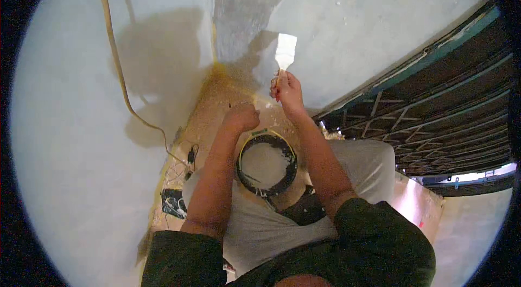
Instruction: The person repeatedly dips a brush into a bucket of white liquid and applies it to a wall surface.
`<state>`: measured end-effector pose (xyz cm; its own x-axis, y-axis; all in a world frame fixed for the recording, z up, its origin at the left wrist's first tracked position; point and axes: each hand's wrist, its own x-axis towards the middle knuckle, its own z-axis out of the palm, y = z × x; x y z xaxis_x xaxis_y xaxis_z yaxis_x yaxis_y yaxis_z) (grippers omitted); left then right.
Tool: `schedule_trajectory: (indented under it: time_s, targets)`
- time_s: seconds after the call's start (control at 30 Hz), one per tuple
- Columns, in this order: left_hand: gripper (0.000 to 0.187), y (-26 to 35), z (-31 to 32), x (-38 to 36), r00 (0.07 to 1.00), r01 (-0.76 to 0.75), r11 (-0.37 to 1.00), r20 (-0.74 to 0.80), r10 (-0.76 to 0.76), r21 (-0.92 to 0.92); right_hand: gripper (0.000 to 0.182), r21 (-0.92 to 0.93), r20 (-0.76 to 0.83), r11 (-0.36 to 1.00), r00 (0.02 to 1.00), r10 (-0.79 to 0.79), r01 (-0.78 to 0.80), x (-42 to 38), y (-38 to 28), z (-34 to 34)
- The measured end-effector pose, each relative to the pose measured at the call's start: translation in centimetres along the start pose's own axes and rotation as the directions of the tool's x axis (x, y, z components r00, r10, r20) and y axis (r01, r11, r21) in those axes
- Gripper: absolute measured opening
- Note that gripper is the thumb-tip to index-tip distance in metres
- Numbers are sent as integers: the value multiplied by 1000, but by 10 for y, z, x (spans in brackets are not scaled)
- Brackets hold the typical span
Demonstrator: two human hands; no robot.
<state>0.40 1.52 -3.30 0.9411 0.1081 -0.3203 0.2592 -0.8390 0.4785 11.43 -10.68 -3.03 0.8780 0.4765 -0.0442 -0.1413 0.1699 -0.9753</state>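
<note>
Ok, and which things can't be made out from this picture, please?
All in the head view:
- Bottom of the bucket: hidden by the grey paste.
- Upper end of the cord: cut off by the top edge.
- Palm of the left hand: hidden by its curled fingers.
- Marks on the black-and-white piece: too small, blurred.

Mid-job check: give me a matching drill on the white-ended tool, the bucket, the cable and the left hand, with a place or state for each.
Column one
1. White-ended tool
2. Bucket
3. Cable
4. Left hand

Column two
A. Yellowish, running down the left side of the view
B. Curled, with no tool visible in it
C. Gripped in the right hand, its broad end pointing away from the person
D. Black inside, with grey material in it

Right pairs: 1-C, 2-D, 3-A, 4-B
</note>
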Motion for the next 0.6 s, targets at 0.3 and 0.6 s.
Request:
schedule_trajectory:
  time_s: [0.3, 0.6]
  targets:
    - [26, 28, -32, 7, 851, -234, 907, -524, 18, -350, 29, -438, -28, 809, 894, -448, 392, 72, -140, 74]
    - [24, 26, -29, 44, 482, -610, 709, -876, -24, -355, 26, -338, -86, 928, 977, -197, 158, 97, -83, 69]
